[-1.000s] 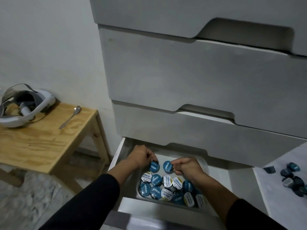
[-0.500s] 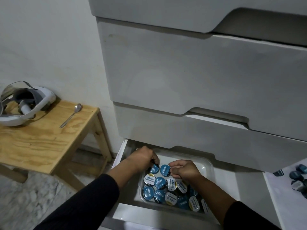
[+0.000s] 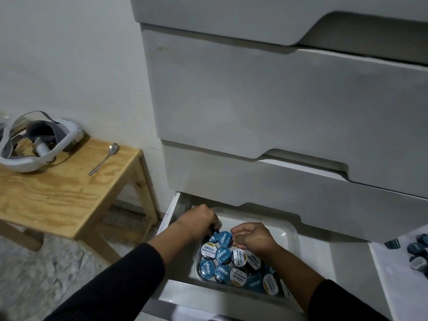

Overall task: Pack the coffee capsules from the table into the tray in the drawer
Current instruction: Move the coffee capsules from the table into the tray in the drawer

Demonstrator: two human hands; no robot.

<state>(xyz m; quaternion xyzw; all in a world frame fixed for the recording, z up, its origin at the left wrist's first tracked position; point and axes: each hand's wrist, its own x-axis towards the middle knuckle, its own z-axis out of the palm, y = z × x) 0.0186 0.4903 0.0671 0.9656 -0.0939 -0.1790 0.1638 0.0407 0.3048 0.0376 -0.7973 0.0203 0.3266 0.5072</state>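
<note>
Reaching into the open drawer (image 3: 342,258), I pinch one capsule (image 3: 212,237) in my curled left hand (image 3: 199,220) and another (image 3: 225,239) at my right hand's (image 3: 251,237) fingertips, setting both lid-up in the tray's (image 3: 286,230) back row so they sit flat.

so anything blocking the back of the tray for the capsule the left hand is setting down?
Nothing visible. The left hand grips a blue capsule at the tray's rear edge of the packed rows; the tray floor behind it is bare. The closed drawer above overhangs but leaves room.
</note>
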